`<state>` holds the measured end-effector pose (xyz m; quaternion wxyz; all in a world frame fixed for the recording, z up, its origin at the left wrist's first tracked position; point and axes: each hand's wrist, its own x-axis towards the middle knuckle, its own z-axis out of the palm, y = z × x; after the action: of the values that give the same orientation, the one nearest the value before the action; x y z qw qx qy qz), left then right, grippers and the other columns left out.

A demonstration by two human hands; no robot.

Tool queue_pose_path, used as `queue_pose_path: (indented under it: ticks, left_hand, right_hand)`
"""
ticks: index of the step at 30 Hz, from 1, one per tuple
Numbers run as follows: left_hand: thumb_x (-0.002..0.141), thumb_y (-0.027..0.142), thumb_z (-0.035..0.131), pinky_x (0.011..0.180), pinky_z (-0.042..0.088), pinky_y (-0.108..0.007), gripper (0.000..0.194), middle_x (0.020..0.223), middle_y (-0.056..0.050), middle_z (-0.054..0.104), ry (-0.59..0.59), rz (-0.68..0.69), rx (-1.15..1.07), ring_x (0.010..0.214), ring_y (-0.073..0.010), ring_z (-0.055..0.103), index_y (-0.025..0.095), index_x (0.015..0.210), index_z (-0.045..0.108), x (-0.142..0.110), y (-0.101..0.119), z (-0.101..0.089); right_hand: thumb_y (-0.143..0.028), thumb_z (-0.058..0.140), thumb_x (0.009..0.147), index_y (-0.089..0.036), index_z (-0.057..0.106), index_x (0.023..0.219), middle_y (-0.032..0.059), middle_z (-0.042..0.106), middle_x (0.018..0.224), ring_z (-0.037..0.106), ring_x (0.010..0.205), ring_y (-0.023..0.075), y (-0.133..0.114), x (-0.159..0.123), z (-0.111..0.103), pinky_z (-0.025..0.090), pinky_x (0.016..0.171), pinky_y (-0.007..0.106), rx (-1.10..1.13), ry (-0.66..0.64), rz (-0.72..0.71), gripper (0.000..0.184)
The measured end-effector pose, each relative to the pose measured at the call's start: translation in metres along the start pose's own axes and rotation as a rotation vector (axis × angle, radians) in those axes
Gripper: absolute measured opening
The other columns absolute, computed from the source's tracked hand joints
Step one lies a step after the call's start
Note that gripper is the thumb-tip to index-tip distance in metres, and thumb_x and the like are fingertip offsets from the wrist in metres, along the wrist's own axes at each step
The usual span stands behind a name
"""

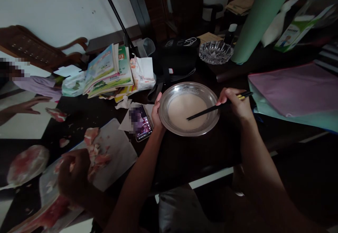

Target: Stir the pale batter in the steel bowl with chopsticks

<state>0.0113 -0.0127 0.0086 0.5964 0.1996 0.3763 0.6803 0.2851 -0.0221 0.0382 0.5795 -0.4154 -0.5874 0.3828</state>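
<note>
A shallow stainless-steel basin (163,120) is on the dark table (190,159), between the two hands, with cloudy off-white liquid (185,106) in it. The left hand (157,115) grasps the basin's near-left side; part of it is hidden by the rim. The right hand (233,100) grips black chopsticks (208,110) with a gold band, their tips at the liquid; how deep they dip is hard to tell.

Just left of the left hand lies a lit smartphone (144,123), its screen partly pixelated. Beyond that hand are a tissue pack (142,72) and stacked booklets (108,72), the lower ones mostly covered. Past the basin sit a dark bag (175,62), its outline lost in shadow, and a cut-glass ashtray (216,53). Right of the right hand, a pink folder (298,88) overlaps a green one, cut off by the frame.

Well left of the left hand, another person's shadowed hand (74,173) partly hides a pale board (116,152) with pink-and-white pieces (96,155), too dim to identify. Farther left, a person in lilac (39,86) is cut off at the edge, head pixelated.
</note>
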Motion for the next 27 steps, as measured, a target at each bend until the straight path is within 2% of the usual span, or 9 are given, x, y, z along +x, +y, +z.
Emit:
queue_pose_path:
  ticks: [2, 4, 10, 13, 16, 18, 20, 24, 27]
  left_hand:
    - [0.088, 0.023, 0.053, 0.109, 0.043, -0.03, 0.033, 0.121, -0.003, 0.075, 0.006, -0.011, 0.001, 0.13, -0.0225, 0.058, 0.02, 0.113, 0.073, -0.001, 0.001, 0.001]
    - [0.089, 0.022, 0.051, 0.109, 0.043, -0.03, 0.033, 0.12, -0.002, 0.075, 0.013, -0.017, -0.001, 0.129, -0.0221, 0.058, 0.02, 0.112, 0.074, -0.001, 0.001, 0.002]
    - [0.088, 0.023, 0.052, 0.109, 0.044, -0.031, 0.034, 0.121, -0.002, 0.075, -0.008, 0.0, 0.012, 0.128, -0.0229, 0.059, 0.021, 0.114, 0.074, 0.0, 0.0, 0.0]
    - [0.088, 0.025, 0.053, 0.11, 0.044, -0.029, 0.035, 0.122, 0.0, 0.075, -0.005, 0.004, 0.036, 0.129, -0.0219, 0.059, 0.023, 0.115, 0.074, 0.0, -0.001, -0.001]
    - [0.086, 0.027, 0.054, 0.111, 0.043, -0.031, 0.036, 0.121, -0.001, 0.075, -0.014, 0.002, 0.04, 0.129, -0.0224, 0.059, 0.023, 0.117, 0.073, 0.0, -0.001, -0.002]
    - [0.084, 0.028, 0.056, 0.112, 0.042, -0.033, 0.037, 0.122, -0.002, 0.074, -0.024, 0.007, 0.041, 0.13, -0.0237, 0.058, 0.023, 0.117, 0.073, 0.0, -0.001, -0.002]
    - [0.083, 0.028, 0.058, 0.111, 0.042, -0.033, 0.036, 0.123, -0.003, 0.074, -0.028, 0.011, 0.044, 0.13, -0.0241, 0.058, 0.023, 0.115, 0.073, 0.0, -0.001, -0.002]
    - [0.083, 0.027, 0.058, 0.11, 0.043, -0.034, 0.034, 0.121, -0.004, 0.074, -0.022, 0.013, 0.029, 0.127, -0.0239, 0.06, 0.022, 0.112, 0.074, 0.0, -0.001, -0.002]
    - [0.082, 0.029, 0.059, 0.11, 0.043, -0.034, 0.034, 0.12, -0.004, 0.075, -0.013, 0.008, 0.036, 0.129, -0.0245, 0.059, 0.023, 0.113, 0.074, 0.001, -0.001, -0.002]
  right_hand:
    - [-0.054, 0.067, 0.087, -0.023, 0.068, 0.062, 0.0023, 0.072, 0.066, 0.069, 0.067, 0.0183, -0.002, 0.0, 0.006, 0.053, 0.07, 0.035, -0.047, -0.069, 0.022, 0.04]
    - [-0.056, 0.07, 0.084, -0.024, 0.07, 0.066, 0.0025, 0.075, 0.07, 0.072, 0.072, 0.0191, -0.002, 0.001, 0.009, 0.055, 0.073, 0.035, -0.074, -0.052, 0.021, 0.037]
    - [-0.055, 0.062, 0.09, -0.024, 0.063, 0.054, 0.001, 0.068, 0.056, 0.065, 0.057, 0.0172, 0.004, 0.003, -0.002, 0.051, 0.065, 0.034, -0.061, 0.232, -0.068, 0.047]
    - [-0.052, 0.061, 0.092, -0.024, 0.062, 0.053, 0.0004, 0.065, 0.054, 0.062, 0.054, 0.0161, 0.003, 0.001, -0.005, 0.048, 0.062, 0.034, 0.015, 0.131, -0.042, 0.048]
    - [-0.052, 0.065, 0.089, -0.023, 0.067, 0.059, 0.0014, 0.069, 0.062, 0.067, 0.063, 0.0167, -0.001, -0.001, 0.002, 0.051, 0.067, 0.033, -0.016, -0.038, 0.024, 0.042]
    - [-0.053, 0.07, 0.085, -0.023, 0.07, 0.065, 0.0023, 0.073, 0.069, 0.071, 0.071, 0.0181, -0.003, 0.0, 0.007, 0.054, 0.073, 0.034, -0.051, -0.081, 0.029, 0.037]
    - [-0.055, 0.072, 0.083, -0.023, 0.071, 0.067, 0.0023, 0.075, 0.072, 0.072, 0.074, 0.019, -0.002, 0.002, 0.009, 0.055, 0.075, 0.035, -0.072, -0.027, 0.024, 0.035]
    - [-0.055, 0.065, 0.089, -0.023, 0.065, 0.057, 0.0005, 0.07, 0.06, 0.068, 0.062, 0.017, 0.004, 0.005, 0.001, 0.053, 0.069, 0.034, -0.071, 0.213, -0.041, 0.045]
    - [-0.053, 0.061, 0.091, -0.024, 0.061, 0.052, -0.0005, 0.065, 0.054, 0.063, 0.054, 0.0159, 0.005, 0.002, -0.005, 0.049, 0.062, 0.034, -0.011, 0.193, -0.059, 0.049]
